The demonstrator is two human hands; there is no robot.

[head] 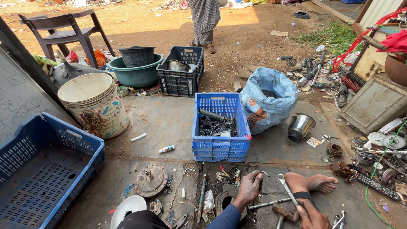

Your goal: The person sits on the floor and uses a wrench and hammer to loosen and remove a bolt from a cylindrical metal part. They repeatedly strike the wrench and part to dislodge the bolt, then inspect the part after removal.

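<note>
My left hand (pixel 250 187) rests flat on the ground among small greasy metal parts, fingers spread, holding nothing. My right hand (pixel 310 215) is closed around the lower end of a silver spanner (pixel 286 188) that points up and left beside my bare foot (pixel 311 183). A hammer (pixel 280 210) and a long metal rod (pixel 268 204) lie between the two hands. A round dark metal part (pixel 223 200) sits just left of my left wrist.
A blue crate (pixel 203 144) with metal parts stands ahead, a blue sack (pixel 268 98) and steel pot (pixel 300 126) to its right. An empty blue crate (pixel 55 140), white buckets (pixel 95 104), black crate (pixel 180 70), green tub (pixel 135 74) and chair (pixel 63 32) lie left. A person (pixel 204 19) stands far back.
</note>
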